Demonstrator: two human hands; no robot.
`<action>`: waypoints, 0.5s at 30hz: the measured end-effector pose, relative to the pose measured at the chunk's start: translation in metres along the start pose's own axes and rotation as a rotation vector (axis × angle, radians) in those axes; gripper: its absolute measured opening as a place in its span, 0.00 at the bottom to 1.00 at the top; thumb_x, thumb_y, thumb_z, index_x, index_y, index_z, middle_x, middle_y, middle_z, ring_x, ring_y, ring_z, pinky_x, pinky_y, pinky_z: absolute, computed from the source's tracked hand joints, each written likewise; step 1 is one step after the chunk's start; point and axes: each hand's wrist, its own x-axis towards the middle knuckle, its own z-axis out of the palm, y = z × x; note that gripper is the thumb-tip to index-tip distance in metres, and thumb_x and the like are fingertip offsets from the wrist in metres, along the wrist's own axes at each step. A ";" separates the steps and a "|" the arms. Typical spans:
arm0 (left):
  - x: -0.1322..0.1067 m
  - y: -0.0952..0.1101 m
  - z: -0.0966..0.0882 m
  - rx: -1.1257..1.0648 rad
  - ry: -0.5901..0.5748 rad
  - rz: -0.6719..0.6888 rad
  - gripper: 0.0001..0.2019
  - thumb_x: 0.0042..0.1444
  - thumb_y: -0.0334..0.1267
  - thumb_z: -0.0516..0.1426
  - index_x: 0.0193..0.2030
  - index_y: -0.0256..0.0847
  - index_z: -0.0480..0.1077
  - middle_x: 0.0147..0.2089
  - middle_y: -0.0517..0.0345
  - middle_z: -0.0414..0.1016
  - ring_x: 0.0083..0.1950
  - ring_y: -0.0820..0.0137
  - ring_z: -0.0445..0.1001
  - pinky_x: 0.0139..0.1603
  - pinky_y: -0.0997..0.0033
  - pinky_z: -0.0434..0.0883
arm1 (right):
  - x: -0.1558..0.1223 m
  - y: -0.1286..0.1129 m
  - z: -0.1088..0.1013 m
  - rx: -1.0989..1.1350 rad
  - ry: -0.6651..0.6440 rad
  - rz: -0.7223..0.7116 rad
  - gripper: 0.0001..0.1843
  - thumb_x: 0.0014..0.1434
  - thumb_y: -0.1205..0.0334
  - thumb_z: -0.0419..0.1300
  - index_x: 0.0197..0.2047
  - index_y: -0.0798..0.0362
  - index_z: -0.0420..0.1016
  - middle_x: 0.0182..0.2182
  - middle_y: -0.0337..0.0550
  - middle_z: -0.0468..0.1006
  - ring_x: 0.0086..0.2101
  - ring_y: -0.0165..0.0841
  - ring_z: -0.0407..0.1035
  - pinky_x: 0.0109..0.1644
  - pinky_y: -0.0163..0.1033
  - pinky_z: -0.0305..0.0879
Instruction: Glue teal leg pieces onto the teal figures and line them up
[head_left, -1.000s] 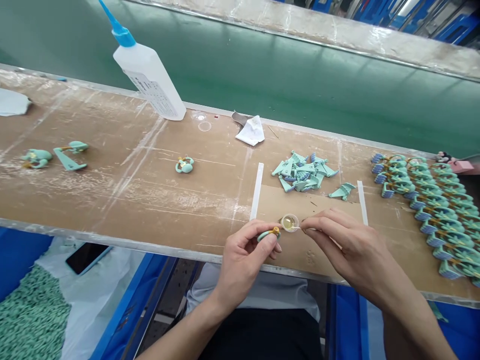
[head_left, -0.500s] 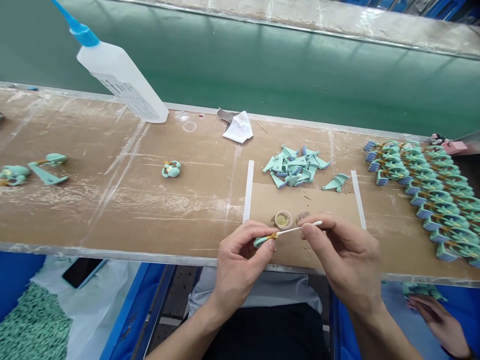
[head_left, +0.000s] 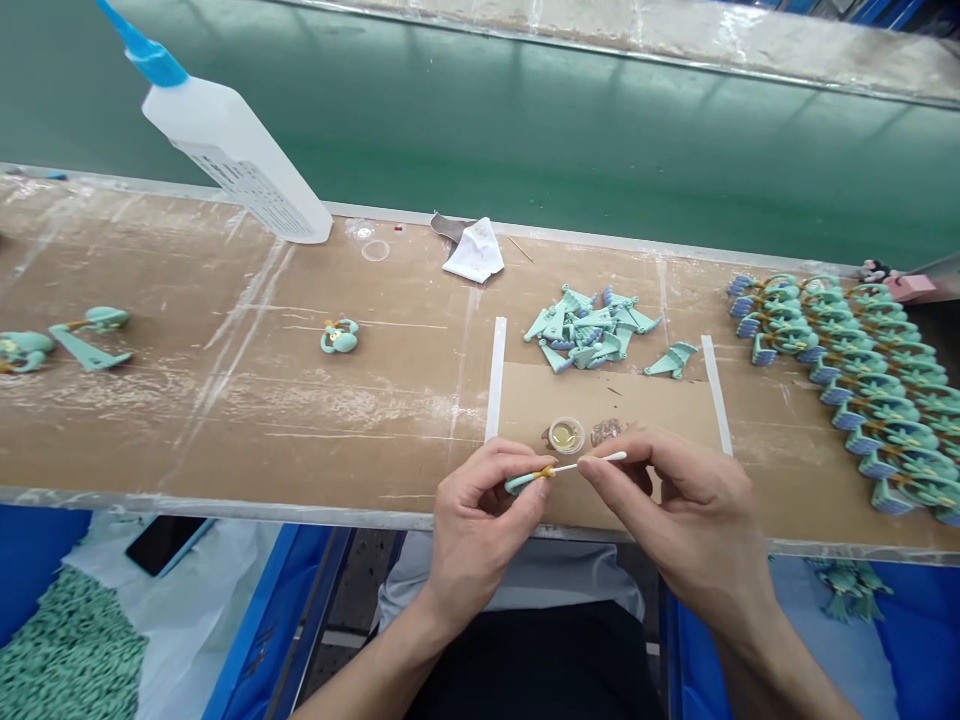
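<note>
Left hand (head_left: pixel 480 510) at lower centre of frame, clamped on a mint-green moulded part (head_left: pixel 523 484), held up off the surface for close work. Right hand (head_left: pixel 675 500) pinched on a white swab (head_left: pixel 592 462), tip meeting the part's yellow section (head_left: pixel 549 471). Small clear cup (head_left: pixel 566 435) of yellow liquid on the bench (head_left: pixel 225 440), just above both hands, within short reach of the swab.

Just beyond the small cup of yellow liquid (head_left: pixel 566 435), the pile of teal plastic parts (head_left: pixel 589 330) stands in the way of my right hand (head_left: pixel 686 510); left of the cup, it can pass over a flat white strip (head_left: pixel 495 380).
</note>
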 end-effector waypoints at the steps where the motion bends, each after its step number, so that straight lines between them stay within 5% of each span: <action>1: 0.000 0.000 0.000 -0.002 0.001 -0.003 0.04 0.70 0.35 0.73 0.47 0.45 0.94 0.47 0.48 0.88 0.41 0.64 0.85 0.36 0.70 0.81 | 0.001 -0.001 -0.003 -0.007 -0.030 -0.001 0.10 0.78 0.66 0.71 0.41 0.47 0.88 0.30 0.34 0.82 0.26 0.30 0.67 0.31 0.39 0.61; 4: 0.000 0.000 0.000 -0.021 -0.004 -0.020 0.04 0.71 0.36 0.73 0.48 0.45 0.94 0.47 0.48 0.88 0.40 0.65 0.85 0.36 0.70 0.83 | 0.001 -0.003 -0.009 -0.017 -0.074 -0.007 0.09 0.79 0.66 0.70 0.43 0.46 0.89 0.31 0.33 0.84 0.25 0.30 0.68 0.31 0.38 0.63; 9: -0.002 0.001 0.002 -0.075 -0.016 -0.061 0.05 0.74 0.38 0.72 0.49 0.42 0.93 0.49 0.46 0.90 0.42 0.62 0.90 0.40 0.67 0.87 | -0.005 -0.001 -0.008 -0.011 0.073 0.044 0.07 0.79 0.64 0.71 0.45 0.45 0.88 0.32 0.33 0.85 0.28 0.31 0.75 0.35 0.38 0.69; 15: -0.002 0.001 0.002 -0.098 -0.020 -0.077 0.05 0.73 0.39 0.73 0.49 0.41 0.92 0.50 0.46 0.91 0.42 0.61 0.91 0.40 0.66 0.88 | -0.007 0.001 0.002 0.008 0.071 0.029 0.08 0.79 0.65 0.70 0.44 0.45 0.87 0.29 0.32 0.81 0.27 0.31 0.72 0.36 0.38 0.70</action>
